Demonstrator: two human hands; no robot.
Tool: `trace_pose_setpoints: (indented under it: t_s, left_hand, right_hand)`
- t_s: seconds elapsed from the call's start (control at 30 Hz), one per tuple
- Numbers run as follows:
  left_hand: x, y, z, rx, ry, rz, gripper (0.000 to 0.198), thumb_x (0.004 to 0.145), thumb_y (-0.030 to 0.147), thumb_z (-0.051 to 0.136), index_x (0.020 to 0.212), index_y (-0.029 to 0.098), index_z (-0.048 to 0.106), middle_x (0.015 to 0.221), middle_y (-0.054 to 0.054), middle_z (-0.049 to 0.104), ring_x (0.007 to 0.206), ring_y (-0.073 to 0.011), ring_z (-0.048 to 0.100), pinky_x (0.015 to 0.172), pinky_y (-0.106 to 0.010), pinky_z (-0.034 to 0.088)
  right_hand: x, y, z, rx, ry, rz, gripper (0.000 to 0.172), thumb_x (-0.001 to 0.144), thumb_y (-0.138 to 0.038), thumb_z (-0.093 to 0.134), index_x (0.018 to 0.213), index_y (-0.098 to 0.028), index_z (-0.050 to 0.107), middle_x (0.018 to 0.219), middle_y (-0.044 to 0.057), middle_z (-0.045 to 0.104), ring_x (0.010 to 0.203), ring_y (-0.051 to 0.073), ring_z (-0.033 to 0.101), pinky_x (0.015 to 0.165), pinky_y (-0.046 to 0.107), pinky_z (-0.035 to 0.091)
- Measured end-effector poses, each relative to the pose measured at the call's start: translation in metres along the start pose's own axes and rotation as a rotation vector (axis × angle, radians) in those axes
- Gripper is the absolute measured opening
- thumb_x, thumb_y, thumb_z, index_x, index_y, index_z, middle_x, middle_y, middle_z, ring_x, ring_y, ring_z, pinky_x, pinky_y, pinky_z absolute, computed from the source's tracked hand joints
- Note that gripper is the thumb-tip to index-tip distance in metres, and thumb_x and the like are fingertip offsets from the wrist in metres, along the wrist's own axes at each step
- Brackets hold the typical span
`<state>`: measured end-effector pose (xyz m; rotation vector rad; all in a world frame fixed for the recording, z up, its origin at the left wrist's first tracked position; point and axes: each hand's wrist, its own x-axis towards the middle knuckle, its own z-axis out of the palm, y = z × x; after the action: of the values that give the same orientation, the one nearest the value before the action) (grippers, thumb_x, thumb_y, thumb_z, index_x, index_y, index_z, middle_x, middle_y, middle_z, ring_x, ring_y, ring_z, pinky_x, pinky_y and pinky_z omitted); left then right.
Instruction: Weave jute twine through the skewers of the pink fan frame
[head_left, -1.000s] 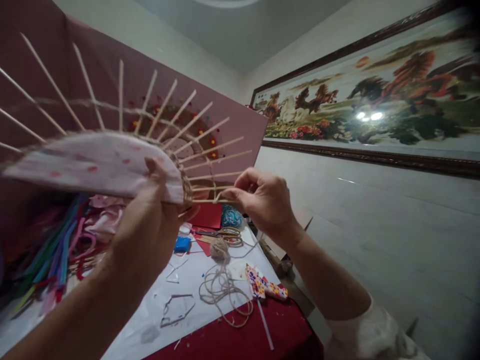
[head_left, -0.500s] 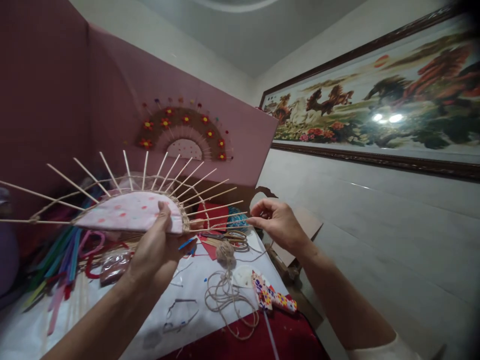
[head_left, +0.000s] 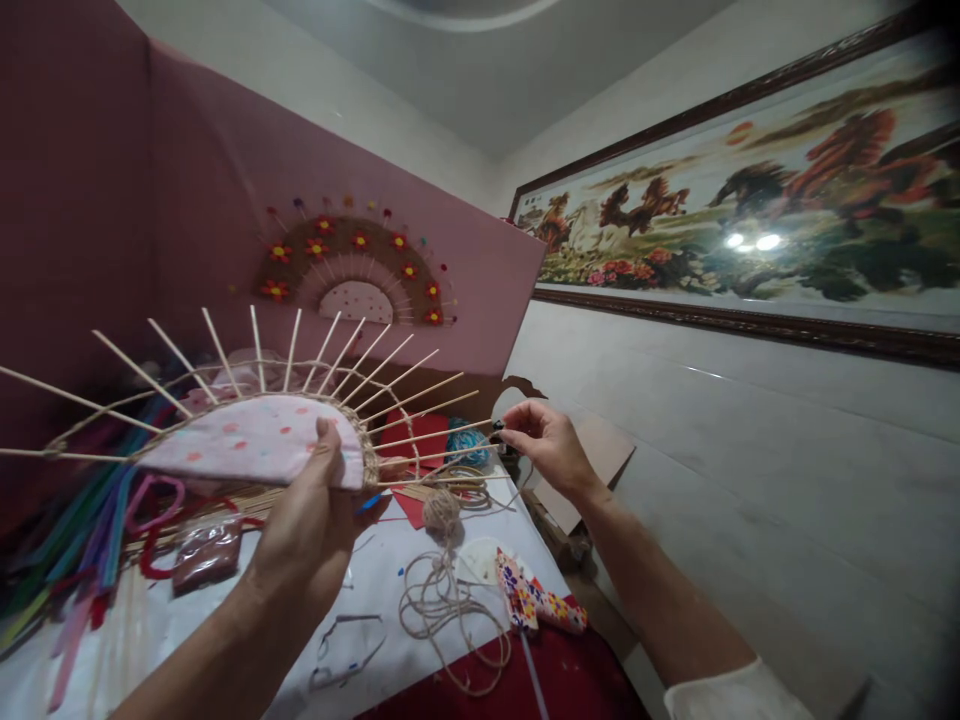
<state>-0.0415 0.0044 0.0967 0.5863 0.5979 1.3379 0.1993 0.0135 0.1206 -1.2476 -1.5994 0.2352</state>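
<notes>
My left hand (head_left: 311,525) grips a half-round fan frame, thumb on its pale pink spotted cloth centre (head_left: 240,440) and fingers behind. Thin wooden sticks (head_left: 259,350) radiate from the curved edge, where twine is woven in a tight band (head_left: 369,445). Farther out, a looser twine line (head_left: 409,425) passes across the sticks. To the right, beside the stick tips, my right hand (head_left: 551,445) is closed in a pinch on twine that runs from the lower right sticks. A ball of twine (head_left: 441,512) with loose coils (head_left: 450,610) lies below on the table.
Scissors (head_left: 474,490), red sheets (head_left: 412,440) and blue yarn (head_left: 466,443) lie behind the frame. Colourful pipe cleaners (head_left: 112,530) and a plastic packet (head_left: 206,558) are at left. Glasses (head_left: 349,650) and a flower-patterned cloth (head_left: 517,595) lie in front. A pink board (head_left: 480,270) bears a finished-looking fan.
The frame has tipped slightly, its right-hand sticks now lower. My right hand sits higher against the stick ends, still pinching. The whole view has shifted a little.
</notes>
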Motion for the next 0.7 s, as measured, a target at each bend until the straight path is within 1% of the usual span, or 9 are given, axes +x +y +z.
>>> trace_pose_setpoints:
  t_s: [0.07, 0.17, 0.27, 0.37, 0.47, 0.57, 0.7]
  left_hand:
    - [0.000, -0.002, 0.000, 0.024, 0.015, 0.014, 0.026, 0.075, 0.044, 0.060, 0.084, 0.021, 0.053, 0.072, -0.002, 0.065, 0.067, -0.0216, 0.065, 0.063, -0.035, 0.048]
    - [-0.001, -0.004, 0.001, 0.063, 0.014, 0.000, 0.026, 0.074, 0.044, 0.061, 0.087, 0.022, 0.053, 0.071, -0.002, 0.063, 0.070, -0.0228, 0.064, 0.066, -0.037, 0.046]
    - [-0.003, -0.007, 0.004, 0.072, -0.007, -0.011, 0.028, 0.072, 0.044, 0.064, 0.088, 0.023, 0.055, 0.075, -0.002, 0.062, 0.074, -0.0222, 0.063, 0.069, -0.037, 0.045]
    - [-0.003, -0.012, 0.005, 0.072, -0.004, -0.016, 0.031, 0.069, 0.044, 0.067, 0.091, 0.024, 0.057, 0.081, -0.001, 0.062, 0.076, -0.0213, 0.062, 0.070, -0.036, 0.045]
    - [-0.003, -0.016, 0.005, 0.091, -0.012, -0.036, 0.035, 0.069, 0.046, 0.066, 0.093, 0.023, 0.058, 0.088, -0.003, 0.062, 0.081, -0.0219, 0.060, 0.069, -0.035, 0.045]
    - [-0.003, -0.018, 0.006, 0.130, -0.044, -0.058, 0.035, 0.069, 0.047, 0.066, 0.092, 0.022, 0.059, 0.091, -0.004, 0.063, 0.084, -0.0226, 0.059, 0.069, -0.035, 0.044]
    - [-0.001, -0.018, 0.010, 0.177, -0.060, -0.085, 0.031, 0.068, 0.044, 0.067, 0.086, 0.021, 0.060, 0.088, -0.005, 0.064, 0.085, -0.0227, 0.058, 0.071, -0.035, 0.043]
  right_hand:
    - [-0.003, -0.005, 0.002, -0.034, 0.070, -0.046, 0.011, 0.071, -0.023, 0.062, 0.079, -0.016, 0.057, 0.069, -0.001, 0.056, 0.061, 0.011, 0.051, 0.057, 0.025, 0.043]
    - [-0.011, -0.016, 0.005, -0.126, 0.163, -0.171, 0.007, 0.077, -0.022, 0.059, 0.082, -0.017, 0.057, 0.074, 0.000, 0.059, 0.063, 0.011, 0.053, 0.059, 0.026, 0.044]
    - [-0.016, -0.031, 0.009, -0.237, 0.203, -0.300, 0.004, 0.080, -0.018, 0.055, 0.084, -0.019, 0.058, 0.077, 0.000, 0.059, 0.066, 0.012, 0.054, 0.061, 0.026, 0.045]
    - [-0.018, -0.045, 0.013, -0.302, 0.208, -0.408, 0.009, 0.082, -0.013, 0.052, 0.083, -0.019, 0.058, 0.082, 0.001, 0.059, 0.071, 0.012, 0.055, 0.064, 0.027, 0.045]
    - [-0.016, -0.054, 0.015, -0.320, 0.201, -0.465, 0.009, 0.084, -0.014, 0.051, 0.083, -0.020, 0.057, 0.083, 0.001, 0.059, 0.075, 0.013, 0.056, 0.067, 0.027, 0.046]
    - [-0.012, -0.056, 0.015, -0.335, 0.178, -0.498, 0.009, 0.085, -0.014, 0.050, 0.084, -0.020, 0.057, 0.083, 0.001, 0.059, 0.074, 0.012, 0.055, 0.067, 0.027, 0.045]
    - [-0.006, -0.055, 0.016, -0.358, 0.147, -0.526, 0.011, 0.085, -0.012, 0.049, 0.084, -0.020, 0.056, 0.082, 0.001, 0.058, 0.073, 0.012, 0.054, 0.065, 0.026, 0.044]
